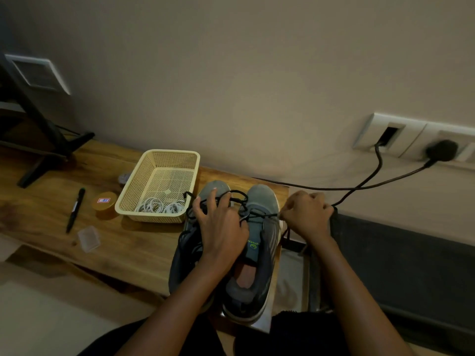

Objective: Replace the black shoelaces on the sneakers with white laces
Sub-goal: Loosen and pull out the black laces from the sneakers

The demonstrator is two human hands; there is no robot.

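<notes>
A wooden table point(123, 242) stands against a beige wall point(244, 86); two grey sneakers point(259, 253) sit at its right end; the left hand point(221, 224) presses on them, fingers spread; the right hand point(308, 217) grips a black lace point(257, 215) taut; white laces point(159, 205) lie coiled in a cream basket point(131, 194).

A plain beige wall point(244, 73) rises behind a wooden table point(123, 242). Right of the table, white sockets point(411, 140) on the wall hold a black plug point(442, 150). Left of the table stands a black stand point(46, 140). The light is dim.
</notes>
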